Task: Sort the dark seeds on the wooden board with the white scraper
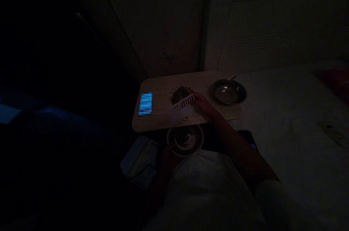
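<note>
My right hand is closed on the end of a pale plastic piece with a row of slots, over the wooden tabletop. Just beyond that slotted piece lies a heap of small dark grains. A few loose grains are near the table's front edge. Below this edge, my left hand grips the left side of a round metal bowl. Dark grains lie inside the bowl. The room is very dim, so most finger detail is lost.
A glowing phone lies at the table's left end. A second metal bowl with a handle or utensil sticking up stands at the right end. A dark phone-like object rests on the pale bedding. A pale box-like object sits lower left.
</note>
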The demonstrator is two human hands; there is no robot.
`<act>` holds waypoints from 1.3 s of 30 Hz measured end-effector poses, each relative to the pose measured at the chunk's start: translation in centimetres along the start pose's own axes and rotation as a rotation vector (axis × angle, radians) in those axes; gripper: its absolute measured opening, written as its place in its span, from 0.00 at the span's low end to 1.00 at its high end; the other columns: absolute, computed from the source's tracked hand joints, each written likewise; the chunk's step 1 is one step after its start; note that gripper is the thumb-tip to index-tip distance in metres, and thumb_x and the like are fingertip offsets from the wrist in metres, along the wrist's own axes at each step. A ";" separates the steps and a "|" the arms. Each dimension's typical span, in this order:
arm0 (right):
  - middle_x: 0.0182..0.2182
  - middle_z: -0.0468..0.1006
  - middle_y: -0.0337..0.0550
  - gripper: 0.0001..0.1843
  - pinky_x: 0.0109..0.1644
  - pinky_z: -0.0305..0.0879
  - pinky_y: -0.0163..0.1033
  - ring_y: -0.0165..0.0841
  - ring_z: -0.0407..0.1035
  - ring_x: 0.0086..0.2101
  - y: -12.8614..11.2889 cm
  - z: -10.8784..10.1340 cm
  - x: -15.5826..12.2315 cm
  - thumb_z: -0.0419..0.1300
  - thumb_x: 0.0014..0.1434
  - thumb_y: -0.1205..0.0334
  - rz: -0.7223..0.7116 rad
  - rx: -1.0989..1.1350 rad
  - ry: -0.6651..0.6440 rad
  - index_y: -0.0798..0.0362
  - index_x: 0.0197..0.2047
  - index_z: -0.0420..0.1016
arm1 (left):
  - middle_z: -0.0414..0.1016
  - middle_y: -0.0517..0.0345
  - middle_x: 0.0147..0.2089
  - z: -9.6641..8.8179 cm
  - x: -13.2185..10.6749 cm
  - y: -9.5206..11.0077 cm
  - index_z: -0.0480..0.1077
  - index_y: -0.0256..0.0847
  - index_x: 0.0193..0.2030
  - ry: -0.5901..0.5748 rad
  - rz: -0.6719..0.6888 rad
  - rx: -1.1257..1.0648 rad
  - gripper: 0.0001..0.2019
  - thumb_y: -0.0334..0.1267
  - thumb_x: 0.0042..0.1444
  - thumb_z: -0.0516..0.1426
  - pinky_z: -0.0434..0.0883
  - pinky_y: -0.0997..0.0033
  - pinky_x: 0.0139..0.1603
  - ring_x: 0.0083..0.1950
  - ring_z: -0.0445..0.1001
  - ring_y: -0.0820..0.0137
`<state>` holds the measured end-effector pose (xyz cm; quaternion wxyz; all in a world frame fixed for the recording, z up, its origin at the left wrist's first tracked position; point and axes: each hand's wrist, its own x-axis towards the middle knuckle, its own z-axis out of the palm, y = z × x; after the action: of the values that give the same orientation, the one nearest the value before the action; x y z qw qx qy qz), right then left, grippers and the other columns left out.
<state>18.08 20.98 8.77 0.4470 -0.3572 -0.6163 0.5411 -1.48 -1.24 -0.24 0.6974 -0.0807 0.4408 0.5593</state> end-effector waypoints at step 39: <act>0.27 0.73 0.36 0.06 0.37 0.65 0.37 0.33 0.67 0.31 -0.5 2.0 0.0 0.63 0.46 0.60 0.024 0.143 -0.067 0.50 0.30 0.72 | 0.86 0.48 0.44 0.3 -0.6 0.1 0.77 0.37 0.57 0.001 0.025 0.004 0.24 0.28 0.51 0.61 0.73 0.48 0.64 0.55 0.82 0.50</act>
<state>16.24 20.25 9.25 0.4441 -0.3134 -0.5864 0.6005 -1.38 -1.42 0.42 0.6902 -0.0742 0.4435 0.5670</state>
